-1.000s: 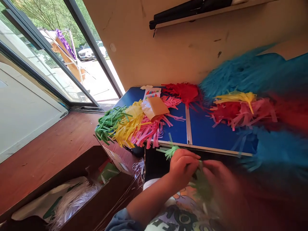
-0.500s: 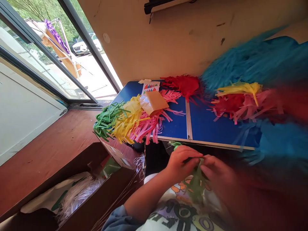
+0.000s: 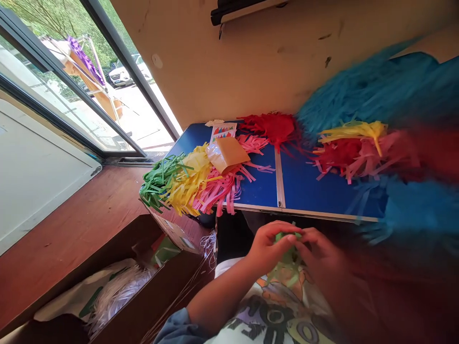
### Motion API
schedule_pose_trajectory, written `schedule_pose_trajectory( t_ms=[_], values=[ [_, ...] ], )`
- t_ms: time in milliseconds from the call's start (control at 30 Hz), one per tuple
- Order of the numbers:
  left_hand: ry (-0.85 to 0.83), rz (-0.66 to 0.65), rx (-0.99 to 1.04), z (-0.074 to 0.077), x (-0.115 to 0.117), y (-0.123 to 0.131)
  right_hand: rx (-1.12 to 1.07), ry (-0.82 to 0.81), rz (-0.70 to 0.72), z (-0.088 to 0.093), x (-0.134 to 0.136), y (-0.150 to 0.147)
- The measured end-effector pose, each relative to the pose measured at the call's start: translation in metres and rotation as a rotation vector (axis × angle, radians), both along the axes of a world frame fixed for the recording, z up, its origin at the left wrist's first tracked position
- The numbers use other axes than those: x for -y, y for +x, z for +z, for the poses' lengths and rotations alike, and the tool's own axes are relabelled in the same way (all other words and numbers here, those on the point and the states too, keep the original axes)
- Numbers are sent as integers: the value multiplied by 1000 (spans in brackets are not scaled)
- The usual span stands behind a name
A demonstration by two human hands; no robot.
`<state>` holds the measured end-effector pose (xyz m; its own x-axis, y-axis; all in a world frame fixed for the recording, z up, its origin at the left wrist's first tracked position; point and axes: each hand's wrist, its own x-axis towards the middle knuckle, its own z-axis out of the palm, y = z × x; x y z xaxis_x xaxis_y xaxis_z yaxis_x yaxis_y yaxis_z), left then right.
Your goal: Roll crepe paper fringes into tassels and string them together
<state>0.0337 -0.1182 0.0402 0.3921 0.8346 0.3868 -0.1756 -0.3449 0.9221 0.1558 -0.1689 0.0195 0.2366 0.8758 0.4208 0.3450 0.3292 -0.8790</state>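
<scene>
My left hand (image 3: 267, 248) and my right hand (image 3: 317, 255) meet just below the near edge of the blue table (image 3: 308, 191), over my lap. Both pinch a green fringed paper piece (image 3: 287, 260) between their fingertips; its strips hang down between the hands. The right hand is blurred. On the table lie piles of fringed paper: green (image 3: 159, 179), yellow (image 3: 190, 179) and pink (image 3: 224, 186) at the left, red (image 3: 274, 126) at the back.
A tan packet (image 3: 227, 153) rests on the left piles beside a card with coloured triangles (image 3: 223, 130). A brown cardboard box (image 3: 139, 286) with white shreds stands at my lower left on the wooden floor. Blue, red and yellow tassels (image 3: 376, 138) crowd the right.
The green tuft that stuck out above my left hand has been drawn down between both hands. The hands have closed together and the view has tilted slightly.
</scene>
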Motion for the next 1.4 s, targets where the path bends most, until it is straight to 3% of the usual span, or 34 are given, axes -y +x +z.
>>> schedule_pose_trajectory(
  t_ms=[167,300,400,467,600,700,833,967,1033,1167,1267,1333,1400],
  values=[
    [174,131,-67,-6,0,1,90,37,-72,-3,-2,0],
    [490,262,-185,-13,-4,-2,234,96,-132,-1,0,9],
    [655,313,-237,-20,-7,-2,285,60,-69,0,-1,16],
    [675,324,-238,-25,-8,-2,267,-20,-7,1,-3,20],
    [615,250,-250,-38,-12,-2,213,-208,210,2,-12,31],
    [605,117,-294,-48,-16,-3,215,-317,370,-1,-18,41],
    [436,-109,-547,-54,-18,-2,250,-433,500,-12,-23,54],
    [-11,-187,-631,-51,-20,3,370,-383,424,-12,-28,58],
    [-145,-201,-621,-48,-22,4,506,-308,379,-4,-33,56],
    [-178,-137,-630,-49,-30,2,761,-192,327,16,-42,46],
    [-212,-113,-631,-55,-33,-5,849,-157,317,30,-60,54],
    [-228,-104,-616,-59,-33,-11,865,-101,244,40,-87,75],
    [-220,-105,-576,-61,-34,-18,879,-56,62,50,-130,104]
  ],
)
